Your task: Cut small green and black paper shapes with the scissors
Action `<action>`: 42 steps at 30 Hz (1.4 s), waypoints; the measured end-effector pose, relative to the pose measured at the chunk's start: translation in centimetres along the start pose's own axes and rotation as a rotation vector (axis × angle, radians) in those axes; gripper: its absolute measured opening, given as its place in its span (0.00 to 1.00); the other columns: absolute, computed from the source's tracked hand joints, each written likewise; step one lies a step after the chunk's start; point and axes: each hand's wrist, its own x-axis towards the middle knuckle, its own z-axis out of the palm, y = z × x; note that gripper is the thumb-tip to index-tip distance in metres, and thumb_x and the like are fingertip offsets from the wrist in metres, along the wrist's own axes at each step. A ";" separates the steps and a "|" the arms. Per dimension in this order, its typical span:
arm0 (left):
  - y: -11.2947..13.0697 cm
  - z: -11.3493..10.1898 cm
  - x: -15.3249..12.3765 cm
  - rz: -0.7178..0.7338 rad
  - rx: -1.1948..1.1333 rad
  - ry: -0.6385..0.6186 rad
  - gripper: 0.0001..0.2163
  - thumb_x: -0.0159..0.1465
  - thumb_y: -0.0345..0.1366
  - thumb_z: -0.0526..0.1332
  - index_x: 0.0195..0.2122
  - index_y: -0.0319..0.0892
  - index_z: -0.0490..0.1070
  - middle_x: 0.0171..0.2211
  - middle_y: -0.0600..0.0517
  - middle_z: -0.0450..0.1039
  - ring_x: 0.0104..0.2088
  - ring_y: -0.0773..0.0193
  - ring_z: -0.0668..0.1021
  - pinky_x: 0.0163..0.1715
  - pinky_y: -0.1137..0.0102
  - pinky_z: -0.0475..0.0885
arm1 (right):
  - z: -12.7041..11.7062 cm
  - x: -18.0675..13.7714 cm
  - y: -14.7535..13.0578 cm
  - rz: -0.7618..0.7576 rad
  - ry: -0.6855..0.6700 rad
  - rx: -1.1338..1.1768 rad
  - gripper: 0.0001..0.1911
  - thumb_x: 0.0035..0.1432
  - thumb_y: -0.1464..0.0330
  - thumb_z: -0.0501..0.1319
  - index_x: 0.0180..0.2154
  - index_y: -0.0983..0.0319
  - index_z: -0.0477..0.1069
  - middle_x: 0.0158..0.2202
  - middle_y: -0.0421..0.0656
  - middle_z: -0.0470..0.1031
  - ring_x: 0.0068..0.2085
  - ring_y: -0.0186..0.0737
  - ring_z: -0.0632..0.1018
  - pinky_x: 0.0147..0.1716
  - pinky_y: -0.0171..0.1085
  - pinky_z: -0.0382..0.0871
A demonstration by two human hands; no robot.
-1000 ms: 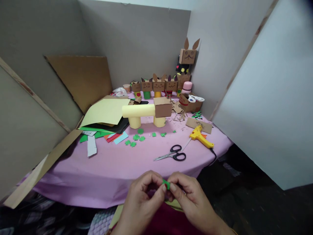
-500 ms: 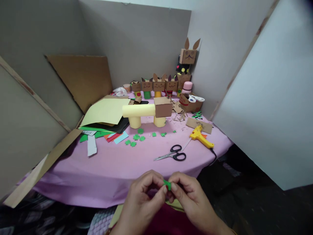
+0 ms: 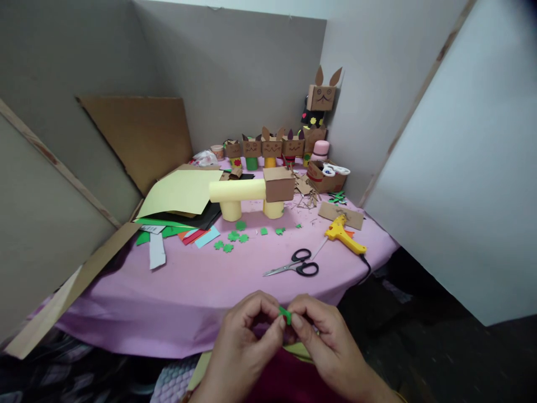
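Low in the head view, just in front of the table's near edge, my left hand (image 3: 245,341) and my right hand (image 3: 325,341) meet and pinch a small green paper piece (image 3: 286,314) between thumbs and fingertips. Both hands are closed on it. Black-handled scissors (image 3: 296,266) lie on the pink tablecloth (image 3: 188,291) just beyond my hands. Several green paper cut-outs (image 3: 235,236) are scattered farther back, in front of a yellow tube figure with a brown cardboard box head (image 3: 255,193).
A yellow glue gun (image 3: 344,235) lies at the right with its cord over the edge. Coloured paper sheets (image 3: 180,207) are stacked at the left. Several cardboard animal figures (image 3: 268,146) line the back wall beside a small box of scissors (image 3: 329,174). Cardboard panels enclose the table.
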 end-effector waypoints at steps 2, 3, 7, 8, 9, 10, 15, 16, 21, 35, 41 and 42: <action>-0.1 0.0 0.0 0.008 0.008 0.011 0.06 0.56 0.28 0.58 0.22 0.41 0.65 0.23 0.54 0.67 0.25 0.66 0.71 0.26 0.74 0.67 | -0.1 0.0 0.0 0.000 0.007 -0.011 0.11 0.61 0.69 0.51 0.28 0.63 0.66 0.25 0.39 0.67 0.27 0.34 0.69 0.28 0.32 0.61; -0.1 0.0 0.0 0.012 0.012 0.019 0.06 0.55 0.28 0.59 0.22 0.41 0.65 0.23 0.54 0.67 0.25 0.66 0.71 0.26 0.74 0.67 | -0.1 0.0 0.0 0.000 0.019 -0.023 0.10 0.61 0.69 0.52 0.28 0.63 0.66 0.24 0.39 0.67 0.27 0.34 0.69 0.28 0.32 0.61; -0.3 0.2 0.0 -0.011 -0.042 0.036 0.06 0.55 0.29 0.60 0.22 0.40 0.66 0.23 0.54 0.67 0.26 0.67 0.71 0.26 0.75 0.67 | 0.1 0.1 0.0 0.005 0.068 -0.073 0.11 0.60 0.69 0.53 0.26 0.63 0.65 0.23 0.38 0.66 0.25 0.34 0.68 0.26 0.32 0.60; -0.3 0.3 0.0 -0.035 -0.084 0.037 0.06 0.55 0.30 0.60 0.22 0.41 0.66 0.23 0.55 0.67 0.25 0.67 0.71 0.26 0.75 0.67 | 0.1 0.2 0.0 0.006 0.072 -0.078 0.11 0.60 0.69 0.53 0.26 0.63 0.65 0.22 0.38 0.66 0.25 0.34 0.68 0.26 0.32 0.60; -0.4 0.4 -0.1 -0.064 -0.130 0.046 0.05 0.55 0.30 0.60 0.23 0.41 0.66 0.23 0.55 0.66 0.25 0.68 0.70 0.25 0.75 0.67 | 0.1 0.2 0.0 0.006 0.076 -0.080 0.11 0.60 0.69 0.52 0.26 0.63 0.65 0.23 0.39 0.66 0.25 0.34 0.68 0.26 0.31 0.60; -0.4 0.5 -0.1 -0.094 -0.173 0.063 0.04 0.55 0.31 0.61 0.25 0.41 0.67 0.23 0.56 0.67 0.25 0.68 0.70 0.25 0.76 0.67 | 0.1 0.2 0.0 0.002 0.082 -0.081 0.11 0.60 0.69 0.52 0.26 0.63 0.65 0.23 0.38 0.66 0.25 0.34 0.68 0.26 0.31 0.60; -0.5 0.4 0.0 -0.175 -0.227 0.045 0.05 0.54 0.33 0.63 0.31 0.40 0.70 0.26 0.54 0.69 0.27 0.67 0.71 0.28 0.73 0.68 | -0.1 0.1 -0.2 -0.030 0.086 -0.088 0.10 0.60 0.69 0.52 0.27 0.63 0.66 0.23 0.38 0.66 0.25 0.33 0.69 0.26 0.31 0.60; -0.5 0.4 0.0 -0.171 -0.215 0.031 0.04 0.54 0.34 0.62 0.28 0.40 0.70 0.25 0.54 0.69 0.27 0.66 0.71 0.28 0.73 0.68 | -0.1 0.1 -0.3 -0.031 0.085 -0.095 0.10 0.60 0.69 0.53 0.27 0.63 0.66 0.23 0.38 0.66 0.25 0.33 0.68 0.26 0.30 0.60; -0.7 0.3 -0.2 -0.152 -0.185 0.066 0.05 0.54 0.34 0.63 0.23 0.40 0.70 0.22 0.55 0.69 0.25 0.66 0.70 0.27 0.74 0.67 | 0.1 0.1 -0.2 -0.022 0.106 -0.139 0.12 0.61 0.68 0.52 0.26 0.63 0.66 0.22 0.38 0.66 0.24 0.33 0.68 0.25 0.31 0.59; -0.2 0.4 0.0 -0.304 -0.313 0.113 0.08 0.52 0.37 0.65 0.23 0.39 0.70 0.20 0.55 0.70 0.24 0.67 0.70 0.26 0.74 0.65 | 0.3 0.2 -0.1 0.014 0.138 -0.112 0.06 0.58 0.69 0.55 0.30 0.63 0.68 0.25 0.40 0.70 0.27 0.35 0.71 0.26 0.31 0.63; -0.5 0.5 -0.1 -0.320 -0.361 0.094 0.08 0.51 0.37 0.65 0.24 0.38 0.70 0.21 0.54 0.71 0.25 0.67 0.71 0.28 0.73 0.67 | 0.3 0.2 0.1 0.035 0.158 -0.085 0.07 0.58 0.68 0.56 0.29 0.63 0.68 0.24 0.39 0.70 0.26 0.34 0.71 0.26 0.30 0.63; -0.6 0.6 -0.1 -0.319 -0.364 0.089 0.08 0.51 0.37 0.65 0.23 0.38 0.70 0.21 0.54 0.71 0.25 0.67 0.71 0.28 0.73 0.67 | 0.4 0.2 0.1 0.042 0.158 -0.083 0.07 0.58 0.68 0.56 0.29 0.63 0.68 0.24 0.39 0.70 0.26 0.34 0.70 0.26 0.30 0.63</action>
